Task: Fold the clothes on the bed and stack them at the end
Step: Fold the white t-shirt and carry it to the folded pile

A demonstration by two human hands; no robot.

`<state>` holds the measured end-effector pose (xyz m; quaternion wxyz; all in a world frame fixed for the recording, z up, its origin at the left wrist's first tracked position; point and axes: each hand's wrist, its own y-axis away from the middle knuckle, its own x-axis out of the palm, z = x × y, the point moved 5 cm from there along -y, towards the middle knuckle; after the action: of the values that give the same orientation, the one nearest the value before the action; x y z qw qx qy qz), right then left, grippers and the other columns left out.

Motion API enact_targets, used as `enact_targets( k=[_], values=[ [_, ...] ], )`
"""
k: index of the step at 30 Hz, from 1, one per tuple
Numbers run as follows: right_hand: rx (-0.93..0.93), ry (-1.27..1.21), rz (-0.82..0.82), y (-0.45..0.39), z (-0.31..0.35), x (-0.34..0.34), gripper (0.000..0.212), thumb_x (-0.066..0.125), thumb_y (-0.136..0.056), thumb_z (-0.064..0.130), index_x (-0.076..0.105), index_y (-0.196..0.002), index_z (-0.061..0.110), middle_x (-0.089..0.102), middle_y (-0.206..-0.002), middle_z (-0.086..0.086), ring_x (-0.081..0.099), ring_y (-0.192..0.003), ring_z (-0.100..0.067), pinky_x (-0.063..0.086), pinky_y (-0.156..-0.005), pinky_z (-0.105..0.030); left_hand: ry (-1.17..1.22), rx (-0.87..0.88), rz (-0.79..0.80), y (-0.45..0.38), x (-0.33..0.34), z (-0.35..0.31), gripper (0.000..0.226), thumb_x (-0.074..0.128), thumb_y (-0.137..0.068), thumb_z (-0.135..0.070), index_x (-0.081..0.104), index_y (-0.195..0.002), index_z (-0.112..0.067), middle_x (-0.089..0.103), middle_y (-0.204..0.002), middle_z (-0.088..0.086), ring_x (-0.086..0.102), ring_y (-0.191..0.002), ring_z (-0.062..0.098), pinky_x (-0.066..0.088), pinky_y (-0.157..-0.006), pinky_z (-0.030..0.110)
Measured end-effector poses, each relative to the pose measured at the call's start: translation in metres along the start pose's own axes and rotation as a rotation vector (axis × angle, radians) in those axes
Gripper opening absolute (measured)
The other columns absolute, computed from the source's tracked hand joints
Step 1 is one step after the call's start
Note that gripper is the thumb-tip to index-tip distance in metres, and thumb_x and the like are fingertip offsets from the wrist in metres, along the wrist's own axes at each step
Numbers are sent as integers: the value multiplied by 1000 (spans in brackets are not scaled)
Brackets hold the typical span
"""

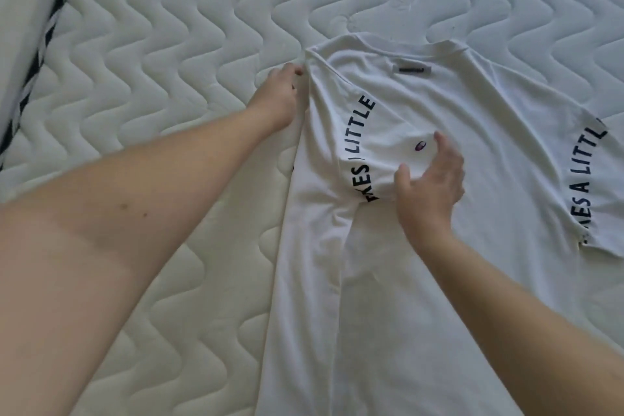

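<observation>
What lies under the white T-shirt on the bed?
The quilted mattress shows beside and beyond the white T-shirt; directly beneath it nothing can be seen, because the cloth covers that area.

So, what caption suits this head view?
Left hand holds a T-shirt at the shoulder; right hand rests on its folded-in sleeve, on a quilted mattress.

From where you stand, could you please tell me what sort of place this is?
Most likely a bedroom: a bare quilted mattress fills the view, with a white T-shirt spread on it for folding.
</observation>
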<state>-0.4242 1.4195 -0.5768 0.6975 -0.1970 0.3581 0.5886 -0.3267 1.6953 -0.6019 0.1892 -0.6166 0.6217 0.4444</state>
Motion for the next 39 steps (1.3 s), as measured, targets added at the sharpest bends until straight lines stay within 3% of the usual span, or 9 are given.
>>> enact_targets(
  k=[3, 5, 11, 18, 22, 25, 30, 35, 39],
  values=[
    [-366, 37, 169, 47, 39, 40, 56, 65, -83, 11, 50, -137, 13, 52, -137, -5, 41, -129, -23, 23, -109, -34, -63, 70, 124, -37, -4, -8, 49, 45, -98, -12, 35, -145, -22, 58, -120, 17, 57, -101, 29, 40, -82, 30],
    [-453, 43, 283, 61, 53, 66, 53, 64, -84, 10, 54, -135, 11, 54, -136, -4, 44, -130, -25, 27, -111, -37, -61, 89, 150, -56, -8, -13, 47, 48, -99, -16, 34, -144, -23, 60, -109, 17, 58, -90, 28, 44, -81, 32],
    [-414, 148, 442, 43, 68, 114, 59, 53, -91, 15, 38, -149, 12, 36, -155, -3, 27, -146, -21, 15, -118, -33, -194, 147, 307, -97, -15, -14, 30, 61, -95, -32, 57, -121, -18, 60, -99, 1, 57, -87, 19, 45, -81, 27],
    [-479, 254, 465, 37, 61, 129, 68, 52, -93, 23, 25, -154, 15, 20, -162, -3, 18, -150, -20, 12, -119, -32, -203, 83, 514, -125, -21, -10, 24, 66, -90, -41, 55, -89, -20, 66, -82, -1, 64, -65, 8, 52, -65, 25],
    [-604, 325, 548, 51, 58, 144, 68, 42, -99, 40, 12, -157, 21, 6, -165, 1, -4, -151, -14, -11, -119, -26, -347, 122, 582, -135, -29, -26, 31, 62, -90, -49, 56, -85, -19, 71, -77, -2, 66, -67, 9, 48, -60, 25],
    [-638, 399, 557, 55, 56, 156, 64, 27, -100, 48, 14, -157, 21, 5, -165, -2, -6, -151, -17, -7, -121, -34, -526, 209, 536, -143, -30, -37, 32, 64, -89, -48, 58, -87, -16, 71, -75, -3, 65, -70, 14, 41, -59, 28],
    [-703, 505, 468, 60, 48, 168, 62, 30, -100, 50, 27, -155, 21, 16, -163, -7, 10, -151, -24, 9, -120, -43, -646, 245, 405, -152, -25, -42, 33, 69, -84, -44, 48, -79, -19, 65, -65, -1, 53, -59, 14, 31, -50, 27],
    [-737, 563, 462, 59, 42, 176, 63, 29, -100, 50, 20, -156, 23, 12, -164, -7, 4, -152, -23, 2, -121, -43, -603, 243, 260, -148, -19, -33, 36, 73, -82, -46, 51, -90, -19, 60, -100, 9, 51, -82, 26, 35, -62, 32],
    [-729, 580, 505, 60, 39, 179, 63, 26, -100, 52, 14, -157, 26, 7, -165, -6, -1, -152, -21, -3, -121, -42, -351, 115, 81, -130, -14, -12, 46, 67, -85, -51, 46, -105, -15, 61, -108, 11, 55, -93, 29, 36, -71, 35]
  ],
)
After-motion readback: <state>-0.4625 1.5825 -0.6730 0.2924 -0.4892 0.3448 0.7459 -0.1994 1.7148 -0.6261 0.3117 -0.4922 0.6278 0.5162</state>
